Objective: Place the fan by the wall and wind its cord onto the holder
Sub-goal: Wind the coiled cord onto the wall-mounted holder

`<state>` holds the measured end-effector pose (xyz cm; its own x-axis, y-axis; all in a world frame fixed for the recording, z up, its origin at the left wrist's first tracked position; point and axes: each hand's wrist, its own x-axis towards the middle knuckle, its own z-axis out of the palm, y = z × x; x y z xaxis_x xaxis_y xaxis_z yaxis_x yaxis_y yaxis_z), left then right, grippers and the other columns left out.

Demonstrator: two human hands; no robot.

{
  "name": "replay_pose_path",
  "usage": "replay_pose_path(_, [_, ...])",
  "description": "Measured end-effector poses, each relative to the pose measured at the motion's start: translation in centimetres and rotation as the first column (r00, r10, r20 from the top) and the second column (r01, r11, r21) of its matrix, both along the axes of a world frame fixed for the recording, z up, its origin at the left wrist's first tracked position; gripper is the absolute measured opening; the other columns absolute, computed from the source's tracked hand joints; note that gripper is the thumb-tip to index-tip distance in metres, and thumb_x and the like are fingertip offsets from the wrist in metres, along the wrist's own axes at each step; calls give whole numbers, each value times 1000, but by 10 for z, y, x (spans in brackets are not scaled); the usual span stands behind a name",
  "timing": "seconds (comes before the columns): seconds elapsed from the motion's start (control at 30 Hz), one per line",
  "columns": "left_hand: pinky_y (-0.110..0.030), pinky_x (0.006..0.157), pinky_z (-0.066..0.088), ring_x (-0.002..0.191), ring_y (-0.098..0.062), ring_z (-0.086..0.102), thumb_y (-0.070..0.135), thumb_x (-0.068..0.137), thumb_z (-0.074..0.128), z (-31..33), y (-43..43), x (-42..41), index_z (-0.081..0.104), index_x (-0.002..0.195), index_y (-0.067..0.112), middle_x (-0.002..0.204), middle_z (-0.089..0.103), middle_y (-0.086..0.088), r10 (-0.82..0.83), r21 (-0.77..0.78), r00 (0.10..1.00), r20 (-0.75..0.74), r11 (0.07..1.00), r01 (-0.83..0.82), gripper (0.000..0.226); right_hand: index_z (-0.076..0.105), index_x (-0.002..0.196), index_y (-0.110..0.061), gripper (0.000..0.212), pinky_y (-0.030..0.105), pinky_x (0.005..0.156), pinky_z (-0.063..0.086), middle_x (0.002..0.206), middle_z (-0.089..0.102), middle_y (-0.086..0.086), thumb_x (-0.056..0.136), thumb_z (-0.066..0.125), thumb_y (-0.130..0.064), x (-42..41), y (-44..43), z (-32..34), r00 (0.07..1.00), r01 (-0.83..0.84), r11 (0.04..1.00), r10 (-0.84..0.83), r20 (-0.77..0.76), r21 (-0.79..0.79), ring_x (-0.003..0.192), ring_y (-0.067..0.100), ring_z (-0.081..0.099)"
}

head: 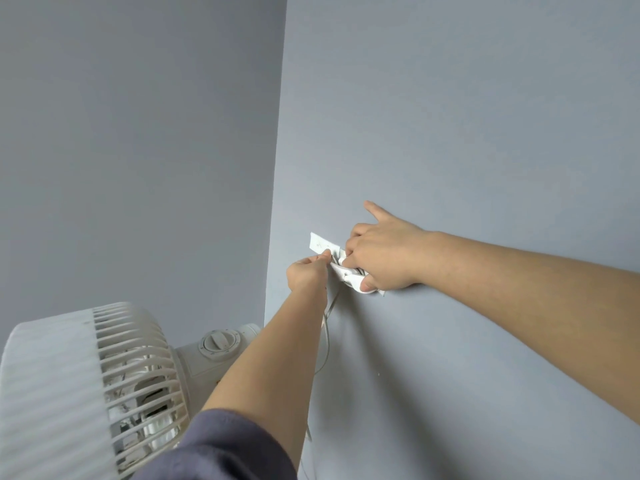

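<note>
The grey wall [450, 116] fills most of my view and meets a second wall at a corner on the left. The white fan [86, 386] stands at the lower left, just beside that corner, its grille and dial turned up toward me. My right hand [384, 252] presses flat over the white holder [323, 244] on the wall, thumb hooked under it, forefinger stretched out. My left hand [306, 271] pinches the cord [325, 327] at the holder's lower edge; the cord hangs down along the wall behind my forearm.
</note>
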<state>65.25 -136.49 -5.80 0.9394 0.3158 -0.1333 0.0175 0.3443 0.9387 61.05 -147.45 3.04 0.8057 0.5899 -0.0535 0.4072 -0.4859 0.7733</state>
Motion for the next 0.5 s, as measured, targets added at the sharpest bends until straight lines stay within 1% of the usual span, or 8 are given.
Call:
replay_pose_path(0.07, [-25, 56, 39, 53, -17, 40, 25, 88, 66, -4, -2, -4, 58, 72, 13, 58, 44, 1, 61, -26, 997, 47, 998, -60, 22, 63, 116, -29, 33, 56, 117, -2, 115, 61, -7, 90, 48, -43, 1, 0, -1, 1000, 7, 1000, -7, 0, -7, 123, 18, 44])
replay_pose_path(0.13, [-27, 68, 40, 60, -16, 43, 26, 92, 59, -11, -5, -14, 68, 83, 12, 59, 45, 5, 147, -51, 982, 118, 989, -142, 18, 63, 118, -29, 35, 56, 117, -2, 114, 61, -7, 90, 48, -44, 2, 0, -2, 1000, 10, 1000, -10, 1, -11, 122, 18, 44])
replay_pose_path(0.17, [-28, 71, 40, 63, -15, 44, 26, 93, 54, -15, -6, -19, 70, 88, 13, 60, 46, 7, 182, -50, 971, 153, 983, -177, 21, 63, 119, -29, 36, 56, 117, -2, 113, 61, -7, 90, 48, -45, 2, 0, -2, 1000, 13, 1000, -13, 1, -9, 122, 18, 44])
replay_pose_path(0.27, [-29, 70, 39, 69, -17, 44, 23, 93, 45, -31, -8, -35, 71, 85, 21, 65, 50, 8, 230, -35, 952, 202, 973, -228, 27, 64, 116, -28, 36, 56, 117, -2, 112, 61, -7, 89, 48, -46, 0, 0, -1, 1000, 26, 1000, -26, -5, 4, 122, 17, 44])
replay_pose_path(0.37, [-32, 66, 39, 67, -20, 46, 23, 93, 43, -49, -9, -49, 68, 82, 24, 66, 55, 6, 209, 20, 953, 218, 976, -218, 28, 66, 108, -25, 33, 55, 118, -1, 110, 62, -6, 90, 46, -44, -2, 2, -2, 1000, 26, 998, -26, 3, 54, 120, 18, 45])
replay_pose_path(0.4, [-32, 65, 40, 66, -21, 48, 23, 93, 43, -55, -8, -53, 68, 83, 23, 66, 56, 6, 200, 45, 953, 229, 976, -215, 27, 65, 111, -26, 34, 55, 118, -1, 111, 62, -6, 91, 45, -43, -2, 3, -3, 1000, 20, 997, -21, 7, 78, 121, 18, 46])
replay_pose_path(0.43, [-32, 65, 41, 65, -21, 49, 23, 93, 44, -58, -8, -57, 68, 84, 23, 66, 57, 6, 191, 75, 951, 243, 974, -215, 26, 60, 120, -27, 36, 55, 118, -2, 115, 61, -5, 92, 43, -42, -2, 4, -4, 1000, 18, 994, -18, 4, 103, 124, 18, 45])
replay_pose_path(0.5, [-31, 65, 44, 64, -19, 52, 22, 95, 45, -63, -8, -67, 68, 89, 21, 67, 59, 6, 171, 148, 944, 283, 964, -219, 24, 41, 141, -35, 44, 53, 118, -4, 128, 55, -5, 97, 40, -36, -2, 8, -5, 999, 35, 989, -31, -33, 144, 131, 19, 40])
